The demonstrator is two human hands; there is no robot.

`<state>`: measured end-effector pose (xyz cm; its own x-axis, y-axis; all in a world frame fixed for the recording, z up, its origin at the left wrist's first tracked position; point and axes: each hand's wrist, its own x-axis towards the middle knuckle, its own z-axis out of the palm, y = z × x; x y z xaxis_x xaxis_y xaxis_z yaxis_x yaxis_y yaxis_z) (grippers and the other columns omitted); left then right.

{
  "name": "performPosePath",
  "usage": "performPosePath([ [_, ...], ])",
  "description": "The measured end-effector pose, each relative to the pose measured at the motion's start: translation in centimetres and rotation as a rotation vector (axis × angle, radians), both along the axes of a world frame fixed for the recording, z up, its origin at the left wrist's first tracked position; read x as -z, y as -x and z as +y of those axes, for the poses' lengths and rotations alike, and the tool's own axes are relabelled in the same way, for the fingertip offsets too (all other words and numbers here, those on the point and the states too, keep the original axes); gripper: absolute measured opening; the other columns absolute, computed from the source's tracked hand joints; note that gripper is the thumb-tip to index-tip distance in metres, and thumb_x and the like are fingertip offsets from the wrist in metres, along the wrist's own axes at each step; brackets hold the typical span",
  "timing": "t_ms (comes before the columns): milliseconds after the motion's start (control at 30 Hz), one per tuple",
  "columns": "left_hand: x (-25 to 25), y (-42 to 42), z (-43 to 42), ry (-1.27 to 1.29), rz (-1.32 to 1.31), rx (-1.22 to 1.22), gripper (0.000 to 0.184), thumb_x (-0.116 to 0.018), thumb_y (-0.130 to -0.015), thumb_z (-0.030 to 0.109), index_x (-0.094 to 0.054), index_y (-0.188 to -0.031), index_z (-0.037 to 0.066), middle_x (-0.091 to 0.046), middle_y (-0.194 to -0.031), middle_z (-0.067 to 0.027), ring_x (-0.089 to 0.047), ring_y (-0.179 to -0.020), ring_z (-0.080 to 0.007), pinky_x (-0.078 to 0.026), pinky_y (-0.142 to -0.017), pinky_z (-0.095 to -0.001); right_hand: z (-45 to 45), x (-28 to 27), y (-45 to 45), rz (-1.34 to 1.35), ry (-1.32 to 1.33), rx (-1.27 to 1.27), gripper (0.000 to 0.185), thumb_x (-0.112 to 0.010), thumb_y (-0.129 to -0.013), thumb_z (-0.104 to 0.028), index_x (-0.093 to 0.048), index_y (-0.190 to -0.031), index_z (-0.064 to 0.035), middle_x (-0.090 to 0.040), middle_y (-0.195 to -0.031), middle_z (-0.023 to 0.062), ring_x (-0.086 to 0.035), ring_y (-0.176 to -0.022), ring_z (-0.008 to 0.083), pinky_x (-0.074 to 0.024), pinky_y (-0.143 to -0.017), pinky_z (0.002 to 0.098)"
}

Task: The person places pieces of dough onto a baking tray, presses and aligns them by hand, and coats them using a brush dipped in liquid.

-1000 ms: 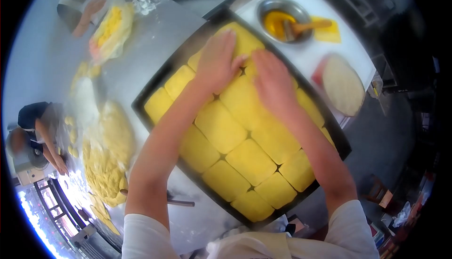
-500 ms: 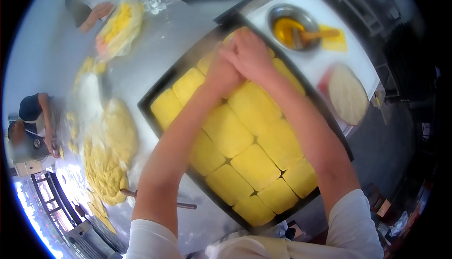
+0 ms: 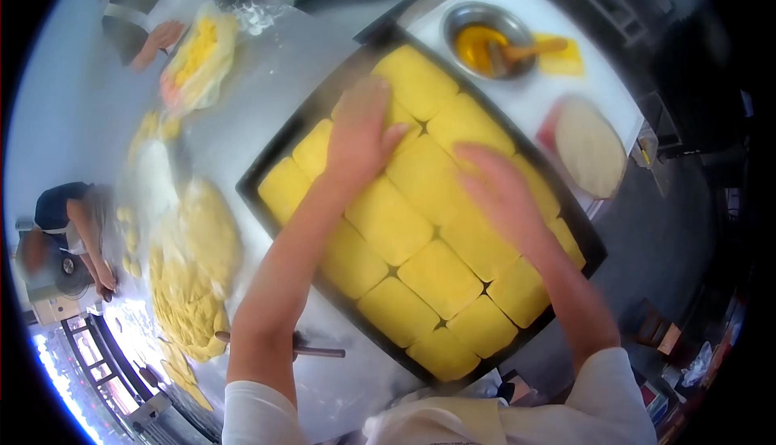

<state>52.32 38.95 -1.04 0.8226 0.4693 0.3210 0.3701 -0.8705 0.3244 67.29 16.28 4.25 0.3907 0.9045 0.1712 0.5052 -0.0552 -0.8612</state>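
Note:
A black tray [image 3: 594,253] holds several flat yellow dough pieces [image 3: 440,282] packed side by side, with small dark gaps at their corners. My left hand [image 3: 360,130] lies flat on the pieces at the tray's upper left, thumb spread away from the fingers. Over the right-middle pieces is my right hand [image 3: 499,190], slightly blurred, fingers apart and nothing held; whether it touches the dough I cannot tell. The two hands are apart.
A metal bowl [image 3: 488,41] of yellow liquid with a brush stands on a white surface [image 3: 558,81] at upper right. Left lie a large dough mass [image 3: 187,303], a rolling pin [image 3: 319,352] and a bag of yellow pieces [image 3: 198,57]. Co-workers [image 3: 69,219] stand at the left and upper left.
My hands, together near the tray's top half a second ago, have separated. The right moved down and right; the left moved slightly left and lies flat on the dough.

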Motion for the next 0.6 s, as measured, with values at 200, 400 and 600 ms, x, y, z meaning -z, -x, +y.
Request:
performPosePath([
  [200, -0.3, -1.4, -1.2, -0.068, 0.119, 0.152, 0.072, -0.058, -0.102, 0.045, -0.041, -0.155, 0.000, -0.042, -0.160, -0.0203, -0.035, -0.150, -0.0399, -0.026, -0.125, -0.0526, -9.7, -1.8, 3.6, 0.217, 0.190, 0.048, 0.029, -0.069, -0.097, -0.007, -0.067, -0.125, -0.0001, -0.072, -0.121, 0.0144, -0.069, -0.113, 0.0285, -0.0524, -0.099, 0.0362],
  [400, -0.2, -1.5, -3.7, -0.075, 0.115, 0.155, 0.077, -0.057, -0.101, 0.051, -0.040, -0.156, 0.000, -0.042, -0.161, -0.0195, -0.036, -0.150, -0.0394, -0.026, -0.124, -0.0535, -11.9, -3.3, 7.9, 0.450, 0.164, 0.032, 0.024, -0.067, -0.098, -0.003, -0.069, -0.121, -0.0003, -0.074, -0.118, 0.0134, -0.070, -0.110, 0.0256, -0.0537, -0.096, 0.0342],
  [600, -1.1, -1.9, -4.1, -0.094, 0.183, 0.127, 0.077, -0.056, -0.102, 0.052, -0.038, -0.157, 0.000, -0.041, -0.162, -0.0198, -0.036, -0.150, -0.0404, -0.028, -0.123, -0.0546, -11.6, -2.3, 9.7, 0.531, 0.156, -0.039, 0.019, -0.066, -0.100, -0.004, -0.070, -0.118, 0.0005, -0.074, -0.114, 0.0123, -0.071, -0.105, 0.0226, -0.0546, -0.092, 0.0330],
])
